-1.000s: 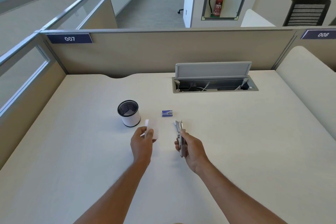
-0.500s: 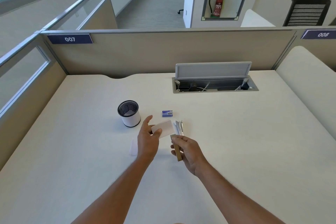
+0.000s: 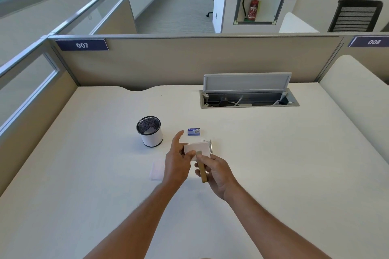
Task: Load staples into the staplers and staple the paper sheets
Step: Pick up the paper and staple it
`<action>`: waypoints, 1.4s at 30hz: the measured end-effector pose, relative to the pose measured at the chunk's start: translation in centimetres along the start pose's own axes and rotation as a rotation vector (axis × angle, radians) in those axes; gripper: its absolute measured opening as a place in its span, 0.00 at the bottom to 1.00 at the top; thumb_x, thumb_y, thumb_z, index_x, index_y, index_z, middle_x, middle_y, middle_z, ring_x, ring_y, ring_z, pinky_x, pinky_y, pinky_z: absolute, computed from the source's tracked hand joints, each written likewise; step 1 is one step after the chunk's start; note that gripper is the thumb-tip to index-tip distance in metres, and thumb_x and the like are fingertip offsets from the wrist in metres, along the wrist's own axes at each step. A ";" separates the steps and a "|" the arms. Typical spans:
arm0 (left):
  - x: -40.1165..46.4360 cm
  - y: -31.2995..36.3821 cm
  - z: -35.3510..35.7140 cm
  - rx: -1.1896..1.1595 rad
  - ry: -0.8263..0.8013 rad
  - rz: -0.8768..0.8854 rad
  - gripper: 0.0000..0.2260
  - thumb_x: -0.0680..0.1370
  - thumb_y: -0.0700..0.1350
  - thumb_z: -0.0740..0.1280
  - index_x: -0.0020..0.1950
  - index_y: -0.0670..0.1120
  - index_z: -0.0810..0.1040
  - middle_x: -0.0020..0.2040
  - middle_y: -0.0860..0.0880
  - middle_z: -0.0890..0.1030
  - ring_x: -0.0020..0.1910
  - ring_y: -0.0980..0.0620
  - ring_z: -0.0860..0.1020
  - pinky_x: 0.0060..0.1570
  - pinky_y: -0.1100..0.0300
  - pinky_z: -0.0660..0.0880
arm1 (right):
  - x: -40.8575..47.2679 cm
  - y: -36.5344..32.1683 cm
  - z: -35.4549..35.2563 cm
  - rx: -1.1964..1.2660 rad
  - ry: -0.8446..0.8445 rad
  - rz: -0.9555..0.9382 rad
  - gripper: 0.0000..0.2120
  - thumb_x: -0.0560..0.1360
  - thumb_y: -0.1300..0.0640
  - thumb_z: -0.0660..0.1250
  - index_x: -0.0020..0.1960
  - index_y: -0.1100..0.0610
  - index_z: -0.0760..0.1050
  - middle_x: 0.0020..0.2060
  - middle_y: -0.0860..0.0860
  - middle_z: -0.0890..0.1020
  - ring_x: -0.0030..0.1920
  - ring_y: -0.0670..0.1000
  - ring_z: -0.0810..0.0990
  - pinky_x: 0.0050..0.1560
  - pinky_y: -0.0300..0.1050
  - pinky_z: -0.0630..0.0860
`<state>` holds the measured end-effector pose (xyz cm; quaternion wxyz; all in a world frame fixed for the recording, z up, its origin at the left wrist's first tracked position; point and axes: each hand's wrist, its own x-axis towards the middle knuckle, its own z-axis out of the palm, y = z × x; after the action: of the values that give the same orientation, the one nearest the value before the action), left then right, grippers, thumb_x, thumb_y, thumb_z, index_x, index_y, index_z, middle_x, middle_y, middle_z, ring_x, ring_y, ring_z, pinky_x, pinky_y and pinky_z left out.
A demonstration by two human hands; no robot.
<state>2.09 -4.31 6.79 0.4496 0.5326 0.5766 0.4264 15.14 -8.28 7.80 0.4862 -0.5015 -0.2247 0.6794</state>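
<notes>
A mesh cup [image 3: 149,131] stood on the desk [image 3: 273,153], well left of the hands. A loose sheet [image 3: 156,169] lay flat just left of the left hand [image 3: 176,161]. That hand pinched a small stack of paper [image 3: 196,150] between thumb and fingers, index finger raised. The right hand [image 3: 216,171] gripped the stapler [image 3: 203,171], its front end over the paper; whether the paper sat inside the mouth was hard to make out. A staple box [image 3: 194,132] lay beyond the hands.
</notes>
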 end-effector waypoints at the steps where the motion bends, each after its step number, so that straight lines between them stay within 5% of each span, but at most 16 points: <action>1: 0.0 0.0 0.0 0.001 -0.007 0.004 0.31 0.78 0.35 0.69 0.77 0.55 0.65 0.42 0.51 0.79 0.41 0.52 0.79 0.48 0.63 0.77 | 0.0 0.0 0.0 0.010 0.001 0.002 0.13 0.75 0.56 0.73 0.57 0.61 0.83 0.44 0.53 0.83 0.49 0.53 0.79 0.48 0.47 0.79; 4: 0.0 -0.1 0.1 -0.001 -0.020 0.015 0.31 0.78 0.34 0.69 0.77 0.55 0.65 0.40 0.52 0.78 0.40 0.54 0.78 0.47 0.61 0.77 | 0.1 0.0 0.1 0.034 0.010 0.005 0.14 0.76 0.56 0.72 0.58 0.62 0.82 0.43 0.53 0.83 0.48 0.53 0.78 0.47 0.46 0.78; 9: -0.2 0.3 0.1 -0.008 -0.013 0.026 0.29 0.78 0.33 0.67 0.76 0.53 0.66 0.31 0.61 0.73 0.33 0.62 0.74 0.39 0.72 0.72 | 0.1 -0.1 0.3 0.041 0.031 -0.005 0.14 0.76 0.57 0.72 0.58 0.63 0.82 0.42 0.52 0.83 0.46 0.51 0.78 0.46 0.46 0.77; 12: -0.4 0.4 0.2 -0.014 -0.021 0.024 0.28 0.79 0.34 0.67 0.76 0.53 0.66 0.36 0.58 0.76 0.35 0.62 0.75 0.41 0.72 0.73 | 0.0 -0.2 0.4 0.040 0.044 -0.014 0.14 0.76 0.57 0.71 0.58 0.64 0.81 0.42 0.52 0.84 0.44 0.49 0.80 0.45 0.45 0.77; 17: -0.4 0.5 0.4 -0.044 -0.011 0.000 0.25 0.81 0.37 0.65 0.75 0.56 0.67 0.40 0.53 0.80 0.39 0.58 0.78 0.45 0.66 0.77 | 0.1 -0.5 0.6 0.040 0.074 -0.030 0.13 0.76 0.58 0.71 0.58 0.64 0.81 0.42 0.52 0.84 0.42 0.49 0.80 0.44 0.45 0.77; 23: -0.5 0.5 0.3 -0.293 -0.117 -0.166 0.21 0.77 0.53 0.71 0.67 0.48 0.76 0.53 0.44 0.85 0.56 0.44 0.83 0.61 0.46 0.78 | 0.1 -0.5 0.6 0.015 0.088 -0.051 0.12 0.76 0.56 0.72 0.55 0.62 0.83 0.43 0.53 0.85 0.43 0.49 0.80 0.43 0.45 0.77; 25: -0.8 0.8 0.4 -0.354 -0.207 -0.209 0.15 0.77 0.51 0.72 0.58 0.43 0.83 0.52 0.42 0.86 0.53 0.42 0.84 0.57 0.43 0.77 | 0.0 -0.5 0.7 0.017 0.089 -0.059 0.11 0.76 0.57 0.72 0.54 0.63 0.84 0.42 0.54 0.84 0.43 0.50 0.79 0.43 0.45 0.76; 28: -1.0 1.2 0.7 -0.463 -0.206 -0.282 0.09 0.79 0.44 0.71 0.52 0.39 0.85 0.48 0.40 0.87 0.48 0.45 0.84 0.49 0.52 0.77 | -0.2 -0.5 0.7 0.039 0.083 -0.066 0.09 0.76 0.58 0.71 0.52 0.62 0.84 0.42 0.54 0.84 0.43 0.51 0.78 0.43 0.45 0.74; 32: -1.1 1.7 0.7 -0.548 -0.191 -0.329 0.05 0.78 0.42 0.71 0.47 0.41 0.86 0.45 0.41 0.86 0.46 0.44 0.83 0.48 0.52 0.76 | -0.3 -0.5 0.7 0.059 0.075 -0.064 0.09 0.76 0.58 0.71 0.52 0.62 0.84 0.44 0.55 0.84 0.43 0.51 0.78 0.43 0.45 0.74; 42: -0.5 1.8 0.7 -0.575 -0.167 -0.361 0.09 0.76 0.41 0.73 0.50 0.35 0.84 0.46 0.38 0.85 0.46 0.42 0.83 0.49 0.50 0.75 | -0.2 -1.0 0.7 0.075 0.083 -0.063 0.09 0.76 0.58 0.71 0.53 0.62 0.84 0.43 0.54 0.86 0.42 0.49 0.81 0.44 0.44 0.75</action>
<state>3.24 -4.71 8.41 0.6951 0.3067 0.4788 0.4400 14.94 -7.88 8.99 0.5347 -0.5035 -0.1945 0.6501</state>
